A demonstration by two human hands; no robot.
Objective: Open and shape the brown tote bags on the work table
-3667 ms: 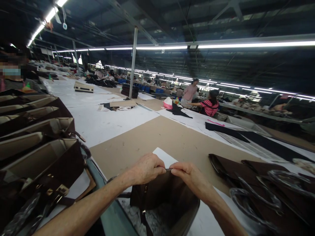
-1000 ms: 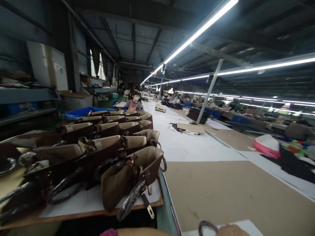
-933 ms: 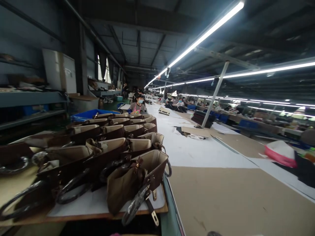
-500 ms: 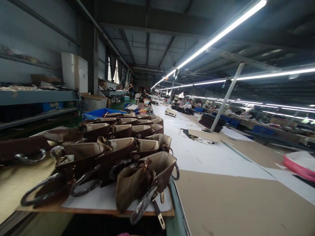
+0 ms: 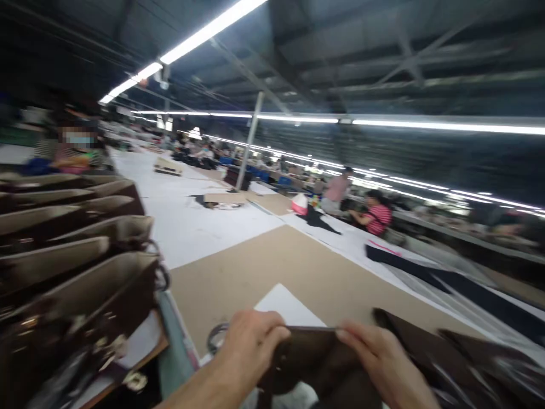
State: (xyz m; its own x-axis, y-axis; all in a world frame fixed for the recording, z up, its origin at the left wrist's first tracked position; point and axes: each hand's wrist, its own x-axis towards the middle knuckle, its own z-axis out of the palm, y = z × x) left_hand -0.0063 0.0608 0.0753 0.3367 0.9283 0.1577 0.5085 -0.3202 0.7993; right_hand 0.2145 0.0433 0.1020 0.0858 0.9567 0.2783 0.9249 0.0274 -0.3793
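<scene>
A dark brown handbag (image 5: 317, 358) is at the bottom middle, its top edge facing up. My left hand (image 5: 253, 343) pinches the left part of this edge between thumb and fingers. At the right part, my right hand (image 5: 377, 358) grips the same edge, fingers closed. The bag's lower part runs out of view. Beside my left hand lies a dark curved loop (image 5: 217, 336), partly hidden. More dark brown pieces (image 5: 451, 363), blurred, lie right of my right hand.
Rows of open brown handbags (image 5: 97, 284) with beige linings stand at the left. A long table (image 5: 238, 267) covered in brown board and white paper stretches away, with dark fabric (image 5: 468, 295) on its right side. A person in a striped top (image 5: 377, 218) sits beyond it.
The view has swung right, so the handbag rows now sit at the left edge. Both my hands have come into view, closed on a handbag's top edge.
</scene>
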